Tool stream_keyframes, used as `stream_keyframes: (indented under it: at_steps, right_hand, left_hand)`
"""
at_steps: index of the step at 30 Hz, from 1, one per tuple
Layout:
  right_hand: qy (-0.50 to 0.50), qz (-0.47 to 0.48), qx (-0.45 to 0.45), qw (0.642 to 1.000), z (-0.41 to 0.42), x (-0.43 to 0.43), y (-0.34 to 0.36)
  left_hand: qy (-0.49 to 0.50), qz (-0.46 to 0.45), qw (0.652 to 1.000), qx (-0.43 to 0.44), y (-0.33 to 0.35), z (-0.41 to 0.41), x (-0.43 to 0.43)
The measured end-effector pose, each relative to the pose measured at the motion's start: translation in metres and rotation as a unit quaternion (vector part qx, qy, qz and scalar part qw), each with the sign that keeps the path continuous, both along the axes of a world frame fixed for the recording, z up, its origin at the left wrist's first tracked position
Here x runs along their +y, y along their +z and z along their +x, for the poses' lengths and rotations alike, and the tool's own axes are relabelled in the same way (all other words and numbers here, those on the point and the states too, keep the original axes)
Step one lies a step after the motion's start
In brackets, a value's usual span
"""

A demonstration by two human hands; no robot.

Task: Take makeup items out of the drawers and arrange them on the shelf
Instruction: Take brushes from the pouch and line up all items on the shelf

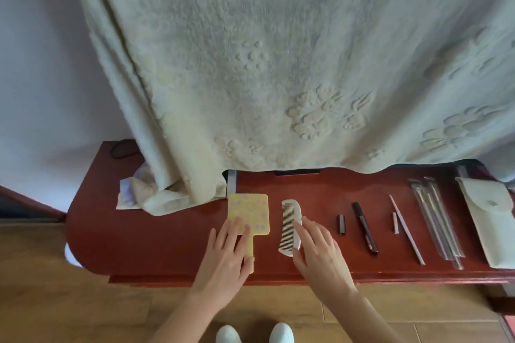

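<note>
A red wooden shelf [139, 231] is seen from above, with a pale embossed cloth [278, 64] hung behind it. Makeup items are laid out in a row on it.

The left grip [223, 256], a bare hand, is open. Its straight fingers are pressed flat on a yellow hand mirror [248, 209]. The right grip [320, 256] is also open, with its fingers spread over a white comb [288, 220] just beside the mirror.

Both items lie flat near the shelf's front edge. The mirror's long axis runs front to back, with its handle pointed toward the person. The comb lies parallel to it, with its teeth turned left toward the mirror and its curved spine to the right.

Both are judged light, stiff and thin, so they are likely easier slid than lifted. The mirror may be fragile and is best taken by its handle. The comb is best taken by its spine, so that the fine teeth are spared.

Farther right lie a black pencil [365, 228], a pink pencil [407, 231], metal tools [437, 220] and a white pouch [490, 225].
</note>
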State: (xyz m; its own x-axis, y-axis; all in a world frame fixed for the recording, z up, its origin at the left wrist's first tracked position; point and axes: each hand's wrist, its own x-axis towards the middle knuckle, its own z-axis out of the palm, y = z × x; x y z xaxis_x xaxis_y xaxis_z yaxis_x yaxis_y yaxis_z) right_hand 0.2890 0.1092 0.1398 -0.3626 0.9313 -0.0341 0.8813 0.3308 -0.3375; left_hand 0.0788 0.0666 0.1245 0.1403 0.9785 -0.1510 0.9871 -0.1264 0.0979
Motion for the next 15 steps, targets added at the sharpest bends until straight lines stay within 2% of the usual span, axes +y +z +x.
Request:
stream_keyframes:
  at_steps: [7, 15]
  right_hand:
    - [-0.011, 0.054, -0.026, 0.998, 0.007, 0.003, -0.021]
    - [-0.035, 0.046, -0.030, 0.998, 0.010, 0.007, -0.020]
  left_hand:
    - [-0.002, -0.004, 1.000, -0.027, -0.010, 0.027, 0.003]
    - [-0.001, 0.002, 0.999, -0.037, -0.015, 0.022, 0.008]
